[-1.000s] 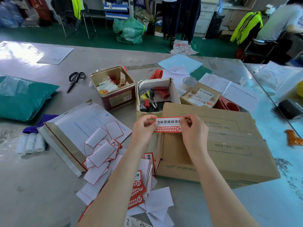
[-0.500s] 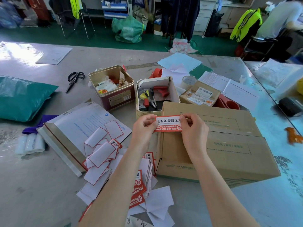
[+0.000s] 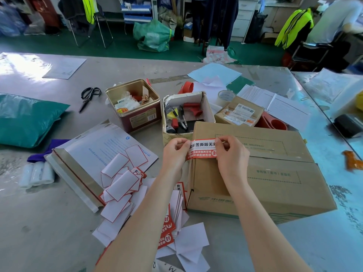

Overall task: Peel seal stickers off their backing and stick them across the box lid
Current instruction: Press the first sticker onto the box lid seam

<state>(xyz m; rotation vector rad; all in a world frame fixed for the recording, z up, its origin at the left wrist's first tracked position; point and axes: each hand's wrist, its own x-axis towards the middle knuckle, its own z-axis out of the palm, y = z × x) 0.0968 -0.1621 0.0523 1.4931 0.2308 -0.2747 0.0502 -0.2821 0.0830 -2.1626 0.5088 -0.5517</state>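
Midway through one sticker, by the look of it, with much of the job still ahead. Red-and-white rectangular paper seal sticker (image 3: 202, 149) held taut between two grips over the near-left corner of the closed brown corrugated cardboard box (image 3: 275, 173): left hand (image 3: 175, 152) pinching its left end, right hand (image 3: 231, 154) pinching its right end, fingers of both curled onto the paper. Printed face up, already off its backing as far as can be judged; hard to tell whether the lower edge touches the cardboard or hangs just above it. Positioned at the left end of the seam between the two lid flaps, overhanging the box's left edge, so likely meant to wrap from lid to side. No other red sticker visible anywhere on the lid; rest of the seam bare, hence probably several placements left. On the grey worktop (image 3: 49, 222) left of the box, a scatter of white red-edged backing slips (image 3: 121, 181), blank side up, suggesting earlier peeling, and just beside the box a small heap of red printed stickers (image 3: 167, 228) awaiting use. Remaining for this one: lowering, pressing flat, smoothing across the flaps.
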